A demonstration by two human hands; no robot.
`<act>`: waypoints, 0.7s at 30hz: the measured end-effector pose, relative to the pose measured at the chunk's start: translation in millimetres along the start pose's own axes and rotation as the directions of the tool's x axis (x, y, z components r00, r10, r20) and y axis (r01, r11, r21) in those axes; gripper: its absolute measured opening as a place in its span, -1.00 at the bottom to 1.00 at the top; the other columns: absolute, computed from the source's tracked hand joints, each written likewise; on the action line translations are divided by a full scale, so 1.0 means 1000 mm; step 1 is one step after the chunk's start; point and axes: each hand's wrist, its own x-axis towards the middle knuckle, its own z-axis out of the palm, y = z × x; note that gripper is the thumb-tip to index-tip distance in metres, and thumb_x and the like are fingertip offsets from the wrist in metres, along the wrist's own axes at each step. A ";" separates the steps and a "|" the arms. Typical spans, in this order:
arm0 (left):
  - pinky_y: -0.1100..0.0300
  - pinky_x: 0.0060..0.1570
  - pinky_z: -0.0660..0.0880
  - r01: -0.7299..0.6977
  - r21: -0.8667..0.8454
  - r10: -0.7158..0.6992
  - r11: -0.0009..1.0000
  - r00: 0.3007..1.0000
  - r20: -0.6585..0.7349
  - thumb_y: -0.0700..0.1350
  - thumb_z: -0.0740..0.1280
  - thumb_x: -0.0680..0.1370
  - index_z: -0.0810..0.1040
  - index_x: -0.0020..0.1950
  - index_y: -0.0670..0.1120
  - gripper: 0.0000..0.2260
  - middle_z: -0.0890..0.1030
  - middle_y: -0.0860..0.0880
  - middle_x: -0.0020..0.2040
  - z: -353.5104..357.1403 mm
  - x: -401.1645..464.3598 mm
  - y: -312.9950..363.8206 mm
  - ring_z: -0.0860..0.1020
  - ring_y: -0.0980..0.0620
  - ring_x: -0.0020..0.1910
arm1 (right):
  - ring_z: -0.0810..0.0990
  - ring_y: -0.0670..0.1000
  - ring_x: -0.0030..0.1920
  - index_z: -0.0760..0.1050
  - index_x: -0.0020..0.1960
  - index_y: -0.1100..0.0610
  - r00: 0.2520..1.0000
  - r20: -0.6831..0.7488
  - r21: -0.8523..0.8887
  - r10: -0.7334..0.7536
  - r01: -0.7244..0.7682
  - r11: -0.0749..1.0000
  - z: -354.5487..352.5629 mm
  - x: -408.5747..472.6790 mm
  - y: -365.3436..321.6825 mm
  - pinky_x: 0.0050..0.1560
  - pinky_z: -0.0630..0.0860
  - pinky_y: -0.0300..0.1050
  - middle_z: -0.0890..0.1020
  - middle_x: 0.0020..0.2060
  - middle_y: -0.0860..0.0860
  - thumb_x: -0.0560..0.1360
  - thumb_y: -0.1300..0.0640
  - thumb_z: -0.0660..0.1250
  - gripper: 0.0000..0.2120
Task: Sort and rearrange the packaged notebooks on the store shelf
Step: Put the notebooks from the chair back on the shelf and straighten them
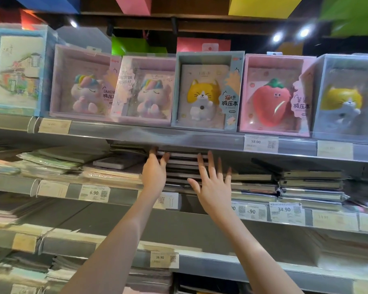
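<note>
Two hands at dark notebook stack (183,168), middle shelf (119,195), front edge. Left hand (154,171) flat against stack's left side, fingers straight. Right hand (214,185) before stack's right part, fingers spread, grasping nothing. Boxed notebooks (206,92) on shelf above.

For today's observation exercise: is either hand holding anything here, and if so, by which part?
Nothing is gripped. Both the left hand and the right hand are open, fingers straight, against the front edges of the stack of dark notebooks.
</note>
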 end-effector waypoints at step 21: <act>-0.01 0.33 0.31 -0.289 0.267 0.278 0.919 0.957 0.081 0.02 0.20 0.59 0.28 0.44 -0.10 -0.55 0.31 -0.21 0.40 -0.005 -0.055 -0.009 0.28 -0.15 0.39 | 0.02 0.09 0.51 0.11 0.50 0.02 0.994 0.109 0.056 -0.023 0.017 0.998 -0.029 -0.038 0.018 0.45 -0.09 0.17 0.14 0.50 0.04 0.58 -0.17 0.04 -0.45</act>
